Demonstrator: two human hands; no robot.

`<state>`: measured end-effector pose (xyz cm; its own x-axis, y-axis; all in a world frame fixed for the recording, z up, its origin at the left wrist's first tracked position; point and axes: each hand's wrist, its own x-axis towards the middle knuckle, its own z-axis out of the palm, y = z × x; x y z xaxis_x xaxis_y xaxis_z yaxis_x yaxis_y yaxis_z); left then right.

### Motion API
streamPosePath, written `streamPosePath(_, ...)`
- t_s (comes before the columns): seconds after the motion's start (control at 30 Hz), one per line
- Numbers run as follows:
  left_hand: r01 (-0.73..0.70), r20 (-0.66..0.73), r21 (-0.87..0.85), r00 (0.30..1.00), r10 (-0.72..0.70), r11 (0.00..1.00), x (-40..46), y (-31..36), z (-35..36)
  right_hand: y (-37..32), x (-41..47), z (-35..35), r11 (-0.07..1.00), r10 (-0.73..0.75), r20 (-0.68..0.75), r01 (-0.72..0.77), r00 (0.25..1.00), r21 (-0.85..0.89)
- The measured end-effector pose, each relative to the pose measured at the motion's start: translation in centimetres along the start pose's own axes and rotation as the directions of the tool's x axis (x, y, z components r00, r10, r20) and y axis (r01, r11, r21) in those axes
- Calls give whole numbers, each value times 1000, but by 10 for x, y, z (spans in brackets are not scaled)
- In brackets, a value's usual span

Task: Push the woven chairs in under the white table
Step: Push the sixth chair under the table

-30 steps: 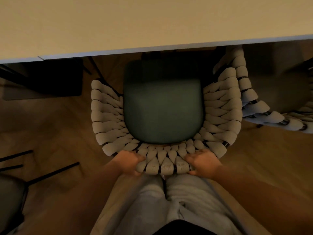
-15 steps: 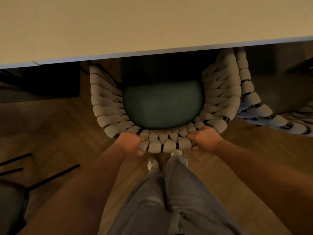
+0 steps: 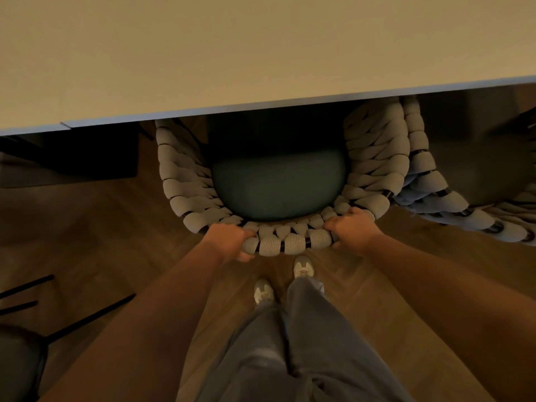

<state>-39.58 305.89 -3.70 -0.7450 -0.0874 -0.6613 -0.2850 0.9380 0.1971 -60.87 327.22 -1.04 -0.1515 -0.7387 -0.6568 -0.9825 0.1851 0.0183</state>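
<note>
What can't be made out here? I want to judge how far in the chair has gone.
Head view only:
- Front of the woven chair and its green cushion: hidden under the white table.
- Chair legs: hidden by seat and table.
- Neighbouring woven chair: cut off by the right edge.
- Fingertips of left hand and right hand: curled behind the back rim.

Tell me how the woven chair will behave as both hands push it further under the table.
The woven chair probably slides easily: wood floor. Its thick rope back likely gives grip to the left hand and right hand. It may snag the neighbouring chair.
</note>
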Motion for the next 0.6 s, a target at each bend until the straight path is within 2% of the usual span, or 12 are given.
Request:
streamPosePath(0.27, 21, 14, 15, 1000, -22, 1000, -11, -10, 0, -17, 0, 0, 1000, -1, -3, 1, 1000, 4)
streamPosePath(0.47, 66, 74, 52, 995, -70, 996, -22, -24, 6, -43, 1, 7, 997, 22, -38, -19, 999, 81)
streamPosePath(0.6, 59, 55, 84, 996, -64, 995, -19, -13, 14, -38, -3, 17, 988, 18, -10, -17, 1000, 151)
